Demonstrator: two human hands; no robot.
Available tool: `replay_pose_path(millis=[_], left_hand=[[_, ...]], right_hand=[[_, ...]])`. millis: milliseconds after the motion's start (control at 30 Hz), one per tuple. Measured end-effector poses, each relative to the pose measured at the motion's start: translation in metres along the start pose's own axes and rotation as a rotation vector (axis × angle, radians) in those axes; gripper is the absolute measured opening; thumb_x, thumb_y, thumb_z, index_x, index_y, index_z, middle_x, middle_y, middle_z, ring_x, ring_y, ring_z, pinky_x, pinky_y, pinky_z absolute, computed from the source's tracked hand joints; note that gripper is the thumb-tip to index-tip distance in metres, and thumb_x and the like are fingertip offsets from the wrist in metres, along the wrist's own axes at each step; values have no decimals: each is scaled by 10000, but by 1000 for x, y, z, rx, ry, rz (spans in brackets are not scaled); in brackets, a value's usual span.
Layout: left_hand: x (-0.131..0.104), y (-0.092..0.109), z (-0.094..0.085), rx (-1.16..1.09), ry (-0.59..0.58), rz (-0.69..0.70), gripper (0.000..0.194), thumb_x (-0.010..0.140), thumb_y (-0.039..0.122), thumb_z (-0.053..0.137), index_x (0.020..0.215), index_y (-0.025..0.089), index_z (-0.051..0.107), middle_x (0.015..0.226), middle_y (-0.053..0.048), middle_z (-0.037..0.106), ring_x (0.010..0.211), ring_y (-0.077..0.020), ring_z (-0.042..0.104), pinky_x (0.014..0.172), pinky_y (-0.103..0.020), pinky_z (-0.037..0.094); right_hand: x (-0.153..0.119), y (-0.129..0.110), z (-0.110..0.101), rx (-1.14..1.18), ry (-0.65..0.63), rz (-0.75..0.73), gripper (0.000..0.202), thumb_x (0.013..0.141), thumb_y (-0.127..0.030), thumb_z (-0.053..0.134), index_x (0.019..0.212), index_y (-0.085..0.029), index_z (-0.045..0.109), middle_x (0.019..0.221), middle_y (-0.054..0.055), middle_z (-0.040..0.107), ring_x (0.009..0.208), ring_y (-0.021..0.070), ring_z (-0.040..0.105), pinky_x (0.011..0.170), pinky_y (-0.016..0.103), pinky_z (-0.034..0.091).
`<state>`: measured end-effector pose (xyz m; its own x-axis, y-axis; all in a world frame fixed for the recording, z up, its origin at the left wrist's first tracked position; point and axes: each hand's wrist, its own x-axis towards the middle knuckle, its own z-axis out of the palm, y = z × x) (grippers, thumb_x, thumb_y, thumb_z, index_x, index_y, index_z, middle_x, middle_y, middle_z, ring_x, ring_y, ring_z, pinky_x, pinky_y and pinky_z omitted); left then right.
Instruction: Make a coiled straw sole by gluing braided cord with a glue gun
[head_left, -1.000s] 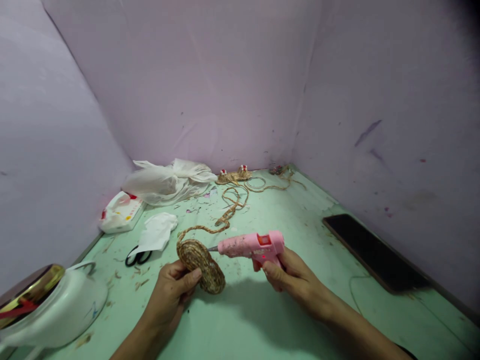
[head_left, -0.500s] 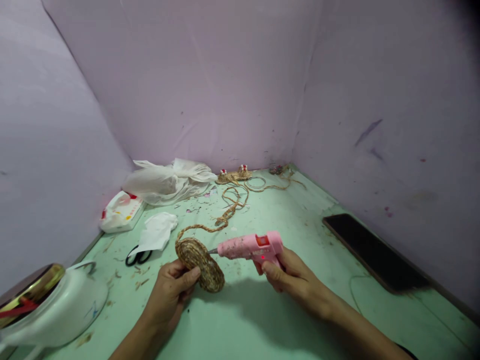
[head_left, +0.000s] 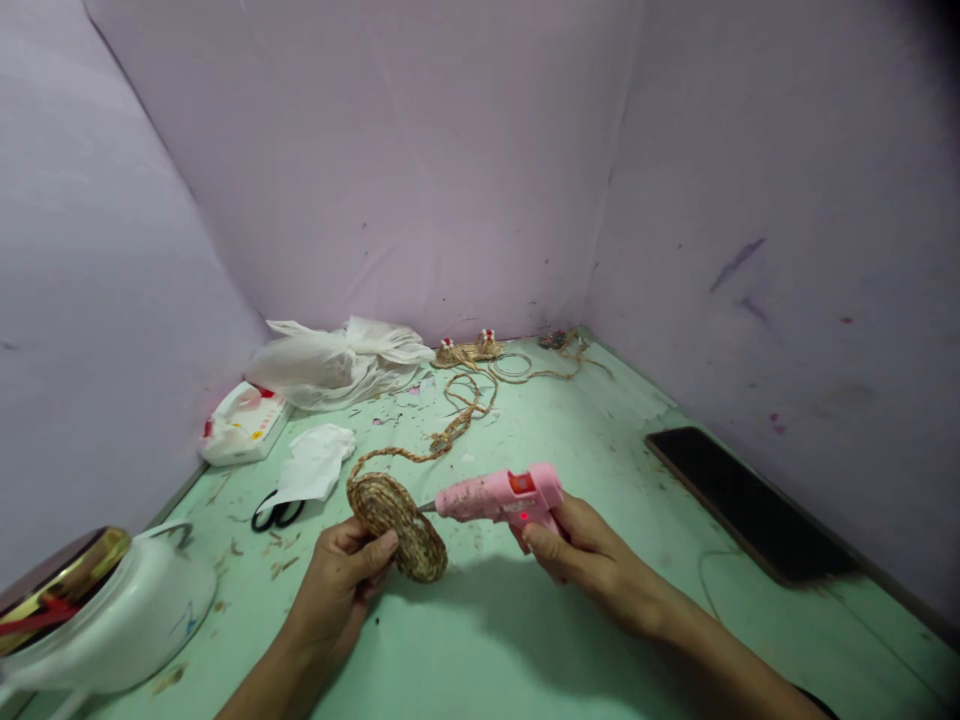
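My left hand (head_left: pixel 349 570) pinches the near left side of a coiled rope sole (head_left: pixel 401 525), an oblong piece of brown braided cord held tilted above the table. My right hand (head_left: pixel 581 545) is wrapped round the handle of a pink glue gun (head_left: pixel 491 497), its red light showing. The gun's metal nozzle points left and is at the sole's right edge; whether it touches is too small to tell. From the sole's upper left end a braided cord (head_left: pixel 390 453) runs back over the table in loose loops.
On the green table (head_left: pixel 600 430) lie a phone (head_left: pixel 750 505) at right, black-handled scissors (head_left: pixel 277 513) under white paper (head_left: pixel 319 462), a tissue pack (head_left: pixel 244 425), a plastic bag (head_left: pixel 341 365), small woven slippers (head_left: pixel 469 352) and a white container (head_left: pixel 142 610) at left.
The coiled sole and the glue gun have shifted very slightly left. Both hands keep their hold.
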<state>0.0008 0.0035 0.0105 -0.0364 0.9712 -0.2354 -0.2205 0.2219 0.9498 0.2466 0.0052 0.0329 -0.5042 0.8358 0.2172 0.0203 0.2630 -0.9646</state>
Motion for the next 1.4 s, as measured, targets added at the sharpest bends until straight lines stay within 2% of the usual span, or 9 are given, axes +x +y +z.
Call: replay_pose_path(millis=[333, 467, 667, 800, 967, 1133, 1267, 1300, 1400], left_hand=[[1, -1, 0, -23, -3, 10, 419, 453, 395, 851, 528, 126, 539, 405, 85, 344, 388, -16, 231, 387, -175, 138], [1, -1, 0, -23, 3, 1, 435, 453, 400, 848, 501, 134, 508, 402, 86, 330, 394, -21, 233, 392, -177, 150], [-2, -4, -2, 8, -31, 17, 373, 519, 386, 822, 561, 118, 566, 439, 85, 327, 421, -20, 213, 406, -178, 126], [-6, -8, 2, 57, -94, -42, 368, 533, 400, 803, 575, 107, 584, 451, 75, 339, 413, -14, 194, 412, -195, 91], [-14, -7, 7, 88, -143, -136, 338, 561, 396, 771, 620, 102, 612, 453, 58, 376, 410, -19, 184, 419, -211, 77], [-19, -6, 8, 80, -203, -150, 339, 581, 416, 759, 608, 103, 632, 454, 41, 413, 420, -37, 212, 424, -221, 155], [-19, -8, 7, 104, -259, -162, 390, 643, 484, 716, 625, 102, 640, 475, 32, 435, 430, -39, 242, 431, -208, 183], [-18, -9, 7, 96, -280, -153, 395, 650, 490, 711, 635, 100, 647, 494, 19, 463, 440, -46, 279, 439, -205, 207], [-15, -13, 5, 51, -335, -110, 398, 641, 491, 721, 668, 96, 677, 590, -34, 571, 513, -89, 424, 489, -215, 308]], right_hand=[[2, -6, -2, -29, -58, -47, 352, 920, -402, 413, 1147, -218, 609, 937, 61, 622, 824, 212, 538, 773, 345, 401], [-1, -3, -6, -30, -36, -9, 292, 899, -423, 451, 956, -218, 653, 768, 25, 611, 630, 154, 515, 653, 291, 424], [11, 15, -19, 255, 383, 266, 358, 761, -497, 601, 726, -143, 635, 401, -35, 455, 362, 80, 354, 370, 200, 300], [35, 34, -39, 398, 705, 425, 270, 766, -391, 599, 642, -155, 555, 451, -24, 475, 364, 78, 389, 347, 189, 353], [59, 53, -73, 306, 835, 473, 185, 791, -239, 553, 624, -160, 542, 562, 10, 536, 404, 78, 436, 376, 194, 413], [67, 48, -77, 96, 799, 451, 123, 722, -175, 581, 602, -164, 602, 559, 40, 586, 546, 168, 559, 454, 250, 448], [64, 19, -45, -90, 754, 296, 116, 708, -192, 628, 802, -206, 695, 911, 52, 686, 921, 233, 595, 751, 328, 491], [64, 8, -35, -144, 687, 217, 141, 726, -198, 620, 835, -220, 707, 993, 44, 683, 1003, 226, 574, 854, 342, 460], [67, -21, -6, -349, 156, -97, 228, 822, -217, 527, 981, -224, 690, 1084, 57, 674, 1056, 197, 578, 952, 373, 417]])
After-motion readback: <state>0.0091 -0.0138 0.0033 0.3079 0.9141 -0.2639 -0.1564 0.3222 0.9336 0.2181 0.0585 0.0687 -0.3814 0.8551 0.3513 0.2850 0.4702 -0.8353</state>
